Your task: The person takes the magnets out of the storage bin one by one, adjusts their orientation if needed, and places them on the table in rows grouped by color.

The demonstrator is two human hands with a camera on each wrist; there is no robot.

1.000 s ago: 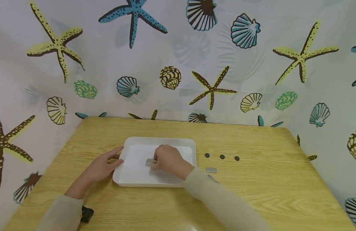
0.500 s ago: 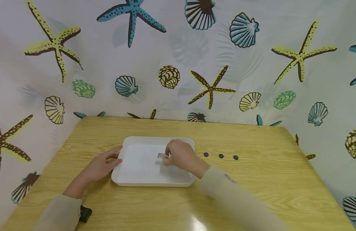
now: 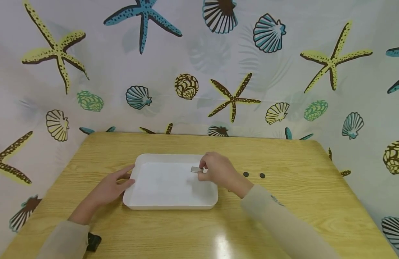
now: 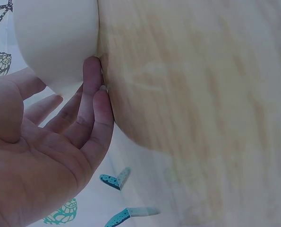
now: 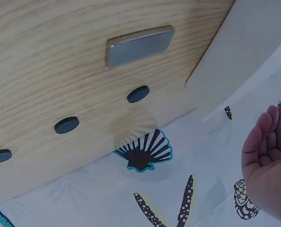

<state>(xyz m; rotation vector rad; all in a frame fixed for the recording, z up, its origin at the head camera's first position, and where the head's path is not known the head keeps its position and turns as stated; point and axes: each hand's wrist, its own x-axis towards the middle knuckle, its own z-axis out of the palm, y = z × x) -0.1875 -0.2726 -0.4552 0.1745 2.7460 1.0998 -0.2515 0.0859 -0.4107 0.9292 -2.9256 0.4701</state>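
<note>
In the head view my right hand (image 3: 219, 171) pinches one end of a small flat silver rectangular block (image 3: 195, 169) between thumb and fingers, raised over the right part of a shallow white tray (image 3: 170, 207). The right wrist view shows only a sliver of that block at the fingertips of my right hand (image 5: 272, 156). My left hand (image 3: 110, 185) lies against the tray's left side, fingers spread and loosely extended. Up close in the left wrist view, fingertips of my left hand (image 4: 60, 142) touch the outer wall of the white tray (image 4: 60, 38).
Right of the tray, a second silver block (image 5: 140, 46) lies on the wooden table (image 3: 283, 216) beside three small black discs (image 5: 66, 125). My right wrist mostly covers that block and one disc in the head view. A shell-and-starfish patterned cloth (image 3: 173, 46) hangs behind.
My right hand has lifted the silver block from the tray's middle and moved right with it. The left hand stays at the tray's left side.
</note>
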